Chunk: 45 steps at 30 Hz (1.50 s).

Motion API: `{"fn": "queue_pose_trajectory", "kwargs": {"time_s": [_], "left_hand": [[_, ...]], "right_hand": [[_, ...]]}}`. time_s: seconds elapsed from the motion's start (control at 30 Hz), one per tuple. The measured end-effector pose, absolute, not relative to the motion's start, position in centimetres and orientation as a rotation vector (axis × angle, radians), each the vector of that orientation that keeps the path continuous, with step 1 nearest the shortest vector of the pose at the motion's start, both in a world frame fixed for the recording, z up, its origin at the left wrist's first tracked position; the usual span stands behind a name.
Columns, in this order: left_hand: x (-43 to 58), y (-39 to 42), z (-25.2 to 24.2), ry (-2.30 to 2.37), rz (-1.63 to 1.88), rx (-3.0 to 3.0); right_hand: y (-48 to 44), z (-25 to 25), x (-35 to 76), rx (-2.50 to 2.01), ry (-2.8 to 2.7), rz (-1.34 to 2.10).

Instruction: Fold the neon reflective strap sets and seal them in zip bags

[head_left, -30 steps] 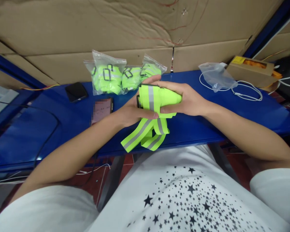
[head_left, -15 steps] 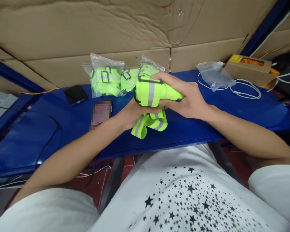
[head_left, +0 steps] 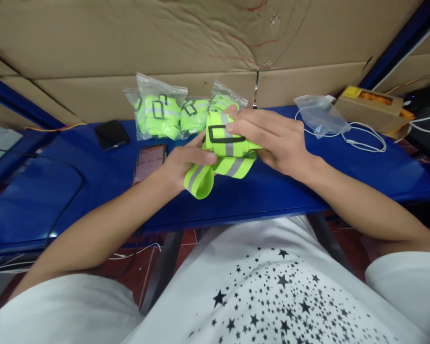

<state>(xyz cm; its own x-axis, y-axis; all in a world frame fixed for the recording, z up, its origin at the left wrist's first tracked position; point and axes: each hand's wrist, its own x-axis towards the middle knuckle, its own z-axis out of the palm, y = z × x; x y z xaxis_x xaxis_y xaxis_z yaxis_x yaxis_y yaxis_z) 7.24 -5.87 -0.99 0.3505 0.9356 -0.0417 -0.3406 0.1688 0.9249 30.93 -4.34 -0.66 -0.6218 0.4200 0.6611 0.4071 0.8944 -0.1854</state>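
While the left hand [head_left: 188, 165] grips the left side of a neon-yellow reflective strap [head_left: 235, 151], thumb in front and most other fingers hidden, the right hand [head_left: 281, 138] curls its fingers over the bundle's upper right, one fingertip at the black buckle [head_left: 227, 140]. The strap is held above the blue counter [head_left: 279, 196], a loose loop hanging below the left thumb, with filled clear bags [head_left: 161, 119] behind.

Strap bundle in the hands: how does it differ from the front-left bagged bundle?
The held bundle is bare; the bagged bundle is inside clear plastic. The held bundle is between the left hand and right hand; the bagged bundle rests on the blue table. Both are yellow-green with black buckles.
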Motion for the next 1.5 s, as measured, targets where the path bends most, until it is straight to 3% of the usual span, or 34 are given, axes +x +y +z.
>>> {"fn": "queue_pose_trajectory", "kwargs": {"time_s": [0.17,0.33,0.47,0.57,0.77,1.13,1.5], "left_hand": [[7.6,-5.5,-0.9,0.6,1.054,0.965],[8.5,-5.0,-1.6,0.743,1.091,0.927],[8.3,-4.4,-1.9,0.831,1.056,0.931],[8.0,-4.6,-1.7,0.809,1.066,1.035],[8.0,-5.8,-1.0,0.813,1.069,1.149],[9.4,-6.4,-1.5,0.674,1.087,0.862],[8.8,-7.4,0.4,0.57,1.256,1.005]], "right_hand": [[-4.1,-1.6,29.4,-0.78,-2.299,0.068],[-4.6,-3.0,28.6,-0.789,-2.464,0.089],[-3.0,-2.7,29.8,-0.652,-2.48,0.451],[-1.9,-1.4,30.4,-0.691,-2.134,0.764],[-2.8,-0.5,30.0,-0.779,-1.928,1.063],[-3.2,-2.0,28.9,-0.75,-1.93,0.442],[-3.5,-2.7,28.8,-0.434,-2.104,-0.198]]}}
